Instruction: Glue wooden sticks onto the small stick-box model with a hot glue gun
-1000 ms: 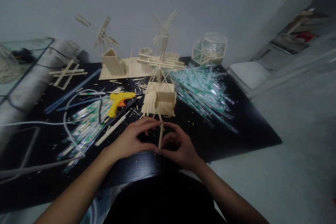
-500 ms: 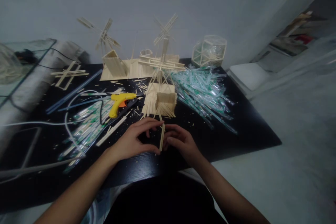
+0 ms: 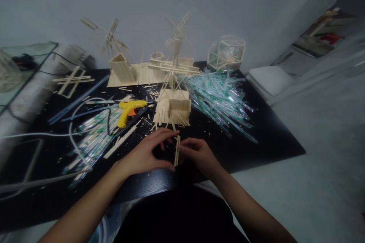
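A few short thin wooden sticks (image 3: 177, 152) stand side by side near the front edge of the table. My left hand (image 3: 142, 153) spans them lengthwise, index fingertip at the far end and thumb at the near end, closed on them. From the right, my right hand (image 3: 201, 156) has its thumb and index finger pinched against the sticks' side; its other fingers are mostly hidden. Just beyond my hands is a small wooden windmill model (image 3: 179, 108) with a box on its base and loose sticks beside it. A yellow glue gun (image 3: 122, 117) lies to the left.
Packaged sticks in plastic (image 3: 97, 133) lie at the left under a white cable (image 3: 71, 134). A heap of clear wrappers (image 3: 222, 95) covers the right. More wooden models (image 3: 125, 74) and a faceted glass-like frame (image 3: 228, 53) stand along the wall. A white stool (image 3: 268, 78) is beyond the table.
My right thumb and index finger have closed together against the sticks' side. My left hand keeps its span on them. The view has shifted slightly.
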Available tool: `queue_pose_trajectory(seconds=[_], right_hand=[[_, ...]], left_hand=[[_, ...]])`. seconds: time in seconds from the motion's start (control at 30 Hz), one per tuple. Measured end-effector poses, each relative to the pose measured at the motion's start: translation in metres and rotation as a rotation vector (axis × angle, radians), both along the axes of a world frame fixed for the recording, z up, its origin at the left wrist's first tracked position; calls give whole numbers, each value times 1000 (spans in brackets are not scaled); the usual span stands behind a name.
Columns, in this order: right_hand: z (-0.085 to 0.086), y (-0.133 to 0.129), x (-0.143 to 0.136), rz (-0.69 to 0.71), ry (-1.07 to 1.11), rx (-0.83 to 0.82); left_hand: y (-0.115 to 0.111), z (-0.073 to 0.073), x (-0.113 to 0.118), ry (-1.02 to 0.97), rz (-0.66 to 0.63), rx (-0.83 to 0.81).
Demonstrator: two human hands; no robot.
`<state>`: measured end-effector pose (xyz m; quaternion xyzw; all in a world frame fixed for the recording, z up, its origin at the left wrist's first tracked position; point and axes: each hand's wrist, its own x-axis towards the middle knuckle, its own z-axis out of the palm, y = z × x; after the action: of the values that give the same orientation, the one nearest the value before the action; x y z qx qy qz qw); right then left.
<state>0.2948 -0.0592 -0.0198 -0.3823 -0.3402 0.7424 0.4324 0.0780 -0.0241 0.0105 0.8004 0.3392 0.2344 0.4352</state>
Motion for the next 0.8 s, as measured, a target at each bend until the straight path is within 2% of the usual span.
queue_pose_trajectory(seconds=[0.8], right_hand=[[1, 1, -1, -51, -102, 22]], left_hand=[[-4, 0, -1, 79, 20, 66]])
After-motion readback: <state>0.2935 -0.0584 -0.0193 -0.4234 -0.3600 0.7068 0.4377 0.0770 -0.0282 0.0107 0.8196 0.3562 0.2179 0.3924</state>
